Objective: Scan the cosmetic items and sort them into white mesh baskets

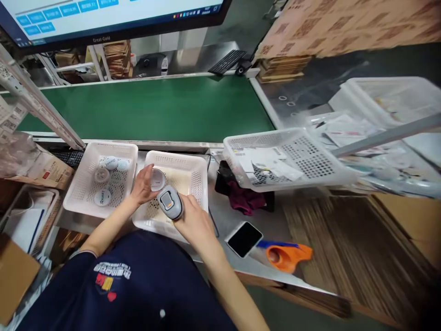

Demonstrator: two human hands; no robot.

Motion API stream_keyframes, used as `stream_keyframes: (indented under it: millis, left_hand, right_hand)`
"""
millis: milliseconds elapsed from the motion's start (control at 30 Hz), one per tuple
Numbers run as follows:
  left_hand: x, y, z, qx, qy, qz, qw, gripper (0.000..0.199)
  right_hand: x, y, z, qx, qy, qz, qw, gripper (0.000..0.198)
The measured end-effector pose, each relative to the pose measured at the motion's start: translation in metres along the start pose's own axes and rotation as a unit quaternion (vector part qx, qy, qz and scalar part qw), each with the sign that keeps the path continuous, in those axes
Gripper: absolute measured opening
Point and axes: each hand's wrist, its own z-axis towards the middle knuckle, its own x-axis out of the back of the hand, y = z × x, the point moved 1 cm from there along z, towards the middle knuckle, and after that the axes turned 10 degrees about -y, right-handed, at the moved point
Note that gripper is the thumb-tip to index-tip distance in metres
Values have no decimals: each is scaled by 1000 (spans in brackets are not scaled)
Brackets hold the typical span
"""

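Observation:
My right hand (196,220) grips a grey handheld barcode scanner (170,202) over the right-hand white basket (177,158). Close to the scanner's head, my left hand (142,185) has its fingers closed on a round, clear-lidded tub (158,179), held above the same basket. In the left-hand white basket (77,188) lie several round tubs, among them a white one with dark lettering (103,197). The scanner partly covers the basket floor, and its handle is hidden inside my right hand.
Behind the baskets runs a green conveyor belt (161,110), below a monitor (113,23). A perforated basket of papers (285,158) stands to the right. A phone (244,239), an orange tape dispenser (287,257) and stacked flat cardboard (344,248) lie nearer me on that side.

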Motion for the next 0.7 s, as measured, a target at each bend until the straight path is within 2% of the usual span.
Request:
stream_keyframes:
  millis: [67,167,233,267,300,367,400,467,533,567,633,700]
  left_hand:
    - [-6,-16,-5,-61,-4,66,996,109]
    - [-15,-37,-12,-165,23,154,974,113]
    - [-17,-43,-14,-192,12,210,959,113]
    - [-15,-44,-13,-184,-7,238,954,113]
    - [-10,-44,-10,-161,-30,265,950,111]
    - [8,-45,2,-70,-67,311,945,102]
    - [23,-47,11,-4,-67,327,942,94]
    - [59,-55,28,146,-18,330,933,77]
    - [98,-66,40,284,75,248,923,71]
    - [115,-71,43,333,116,185,917,71]
    - [140,-78,45,381,165,68,907,67]
    - [151,-78,45,388,182,-3,903,55]
  right_hand:
    - [1,-7,-2,-10,-23,-26,999,54]
    - [3,-18,-4,-23,-43,-55,997,55]
    - [3,-21,-3,-43,-55,-72,995,53]
    - [3,-20,-3,-51,-58,-74,994,52]
    - [1,-18,-3,-54,-57,-72,994,53]
    - [-2,-10,-4,-54,-48,-61,996,55]
    - [-3,-5,-5,-53,-44,-55,996,56]
    - [-6,4,-6,-51,-37,-51,997,57]
    - [-7,10,-8,-48,-35,-48,997,54]
    - [-8,11,-8,-43,-35,-44,998,52]
    - [-8,11,-8,-35,-39,-33,998,51]
    - [-8,9,-7,-30,-43,-20,998,52]
